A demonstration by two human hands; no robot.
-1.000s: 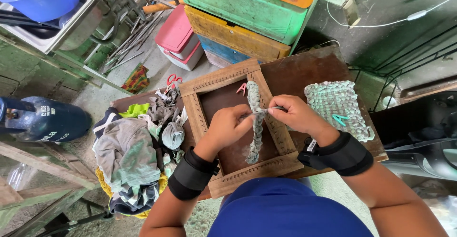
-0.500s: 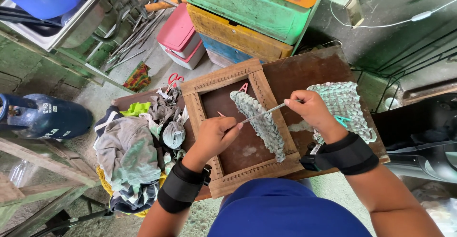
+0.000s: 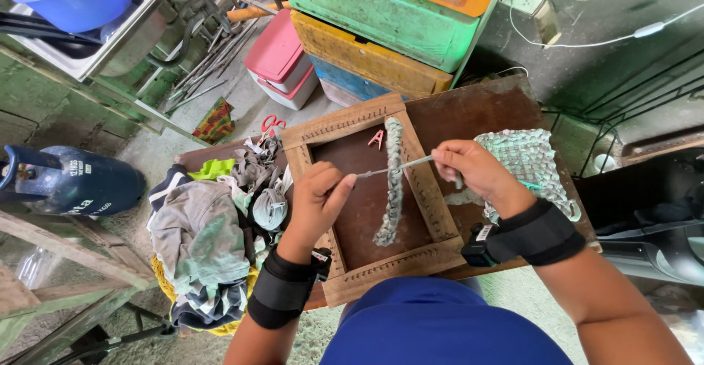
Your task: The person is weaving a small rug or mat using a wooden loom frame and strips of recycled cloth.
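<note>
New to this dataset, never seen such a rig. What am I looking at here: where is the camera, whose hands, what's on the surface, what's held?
There is no machine: a person works with two bare hands, and the one camera sits on their head, looking straight down. Both wrists wear black bands. On a dark brown table lies a square wooden frame with small pegs along its edges. A chain of grey-green fabric loops runs down its middle. The left hand and the right hand pull a thin fabric strip taut across that chain. Beside the right hand lies a woven mat; left of the frame, a pile of fabric scraps and red-handled scissors.
</note>
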